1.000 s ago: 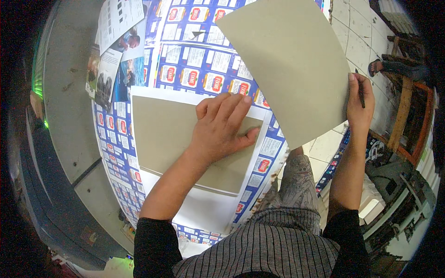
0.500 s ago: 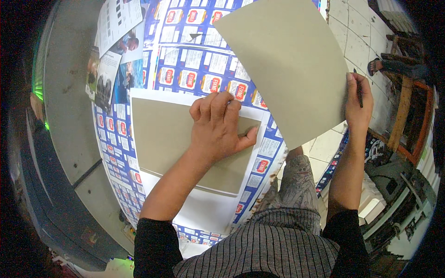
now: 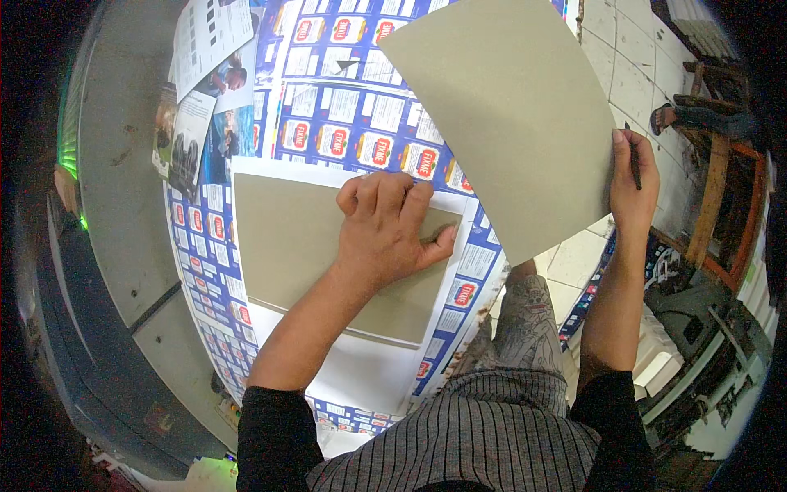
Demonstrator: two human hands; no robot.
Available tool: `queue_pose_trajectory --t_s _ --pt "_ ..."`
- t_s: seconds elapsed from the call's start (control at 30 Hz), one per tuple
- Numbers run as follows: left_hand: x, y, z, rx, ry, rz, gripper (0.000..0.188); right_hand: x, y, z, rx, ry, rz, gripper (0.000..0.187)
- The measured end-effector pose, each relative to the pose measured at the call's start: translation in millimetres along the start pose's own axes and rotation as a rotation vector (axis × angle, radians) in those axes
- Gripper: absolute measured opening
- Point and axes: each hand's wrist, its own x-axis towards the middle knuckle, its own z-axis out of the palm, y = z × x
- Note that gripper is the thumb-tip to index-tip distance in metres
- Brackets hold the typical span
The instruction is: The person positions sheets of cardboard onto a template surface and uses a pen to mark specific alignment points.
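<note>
Stretching far to near, blue printed sheeting is overhung at right by a raised grey-beige board, and white paper at near left is topped by a flat board. On the latter the left hand is rested, fingers bent, thumb spread, nothing gripped; the raised board's right edge is pinched by the right hand, a thin dark tool also held.

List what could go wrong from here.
The large board, held at one edge by the right hand, might slip or bend.
The slim dark stick in that same hand could drop or scratch it.
If unfixed, the small board under the left hand may slide on the white sheet.
</note>
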Motion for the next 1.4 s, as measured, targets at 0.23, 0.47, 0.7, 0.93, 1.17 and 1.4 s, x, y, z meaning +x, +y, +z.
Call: queue_pose_trajectory --t_s 0.23,0.47,0.7,0.93,1.17,1.4 --pt "3 -2 -2 -0.044 0.023 0.027 0.047 1 3 2 0.017 -0.003 -0.001 0.028" --pt "-2 -3 3 -0.078 0.093 0.034 0.047 0 -1 1 -0.016 -0.007 0.002 0.029" --pt "-2 -3 0 -0.025 0.055 0.066 0.048 1 3 1 -0.014 -0.003 -0.010 0.030" --pt "-3 -4 1 -0.018 0.050 0.069 0.049 0 -3 0 -0.041 -0.005 0.001 0.031" --pt "0 -3 -2 -0.032 0.045 0.050 0.050 0 -2 1 0.008 -0.008 -0.005 0.029" --pt "1 -2 -2 -0.040 0.022 0.053 0.052 0 3 -2 0.053 -0.025 0.031 0.028"
